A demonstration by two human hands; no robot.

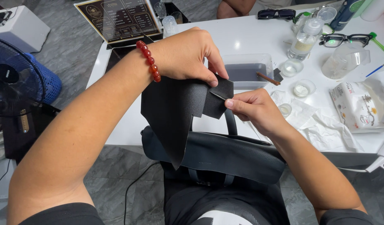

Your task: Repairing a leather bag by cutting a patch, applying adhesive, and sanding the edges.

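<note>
My left hand (188, 54), with a red bead bracelet on the wrist, pinches the top edge of a dark sheet of sandpaper-like material (175, 112) that hangs to a point. My right hand (252, 109) grips a smaller flap of the same sheet (217, 102) from the right, thumb on its edge. The two pieces meet at a split between my hands. A black leather handbag (225, 154) lies on my lap under the sheet, its handle rising behind my right hand.
The white table (250, 35) holds a clear plastic tray of grey liquid (246, 71) with a brown stick, small cups, a clear bottle (305, 38), two pairs of glasses, a tissue pack (358, 106) and crumpled tissues. A dark sign stands at back left; a fan at left.
</note>
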